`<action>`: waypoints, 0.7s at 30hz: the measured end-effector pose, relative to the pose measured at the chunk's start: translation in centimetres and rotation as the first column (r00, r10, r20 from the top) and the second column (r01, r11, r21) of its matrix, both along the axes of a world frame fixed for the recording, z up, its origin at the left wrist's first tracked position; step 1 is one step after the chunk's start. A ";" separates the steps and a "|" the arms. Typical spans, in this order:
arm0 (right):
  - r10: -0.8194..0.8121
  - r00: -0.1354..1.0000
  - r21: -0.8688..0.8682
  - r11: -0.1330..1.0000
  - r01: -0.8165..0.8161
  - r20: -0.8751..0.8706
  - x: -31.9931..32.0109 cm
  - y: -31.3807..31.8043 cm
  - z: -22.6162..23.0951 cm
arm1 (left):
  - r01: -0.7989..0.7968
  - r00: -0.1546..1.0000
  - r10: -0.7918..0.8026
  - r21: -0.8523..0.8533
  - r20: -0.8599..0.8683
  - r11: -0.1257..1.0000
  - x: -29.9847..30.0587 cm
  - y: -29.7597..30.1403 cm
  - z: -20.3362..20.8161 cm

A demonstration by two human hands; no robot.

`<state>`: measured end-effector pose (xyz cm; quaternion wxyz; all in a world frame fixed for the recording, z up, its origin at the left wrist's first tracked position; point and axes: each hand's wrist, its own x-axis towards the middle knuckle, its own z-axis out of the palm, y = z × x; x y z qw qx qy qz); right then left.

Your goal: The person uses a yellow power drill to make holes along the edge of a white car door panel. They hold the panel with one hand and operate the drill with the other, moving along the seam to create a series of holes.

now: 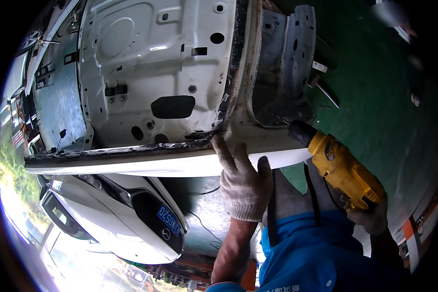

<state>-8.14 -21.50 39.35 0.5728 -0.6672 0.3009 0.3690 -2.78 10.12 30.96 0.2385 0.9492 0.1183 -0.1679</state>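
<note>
A bare white car body panel [175,73] with many holes spans the upper left, its black-smeared seam running along the lower and right edges. My left hand [246,187], in a knitted work glove, rests with outstretched fingers on the panel's lower right corner. In my gloved right hand [372,221] is a yellow power drill [348,168], gripped by its handle. The drill's black chuck and thin bit point left, at the lower lip of a grey recessed section [282,104]. Whether the bit touches the metal I cannot tell.
A hammer [327,92] lies on the green floor [370,107], right of the bodywork. Another white car [117,219] stands at lower left, with a thin dark cable [207,224] on the floor beside it. An orange-and-white post [411,238] is at far right.
</note>
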 end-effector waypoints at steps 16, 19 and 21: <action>0.191 0.981 0.048 0.980 -0.192 0.020 -2.9 -2.2 -2.7 | 0.012 0.962 0.036 -0.177 0.270 0.984 -3.7 8.2 2.4; 0.367 0.912 0.021 0.926 -0.377 0.185 -1.8 -1.7 -2.2 | -0.107 0.903 0.133 -0.086 0.409 0.991 -2.0 13.2 3.8; 0.444 0.881 -0.019 0.894 -0.447 0.161 -0.8 -1.2 -1.6 | -0.070 0.882 0.038 0.050 0.469 0.996 -0.2 16.6 5.1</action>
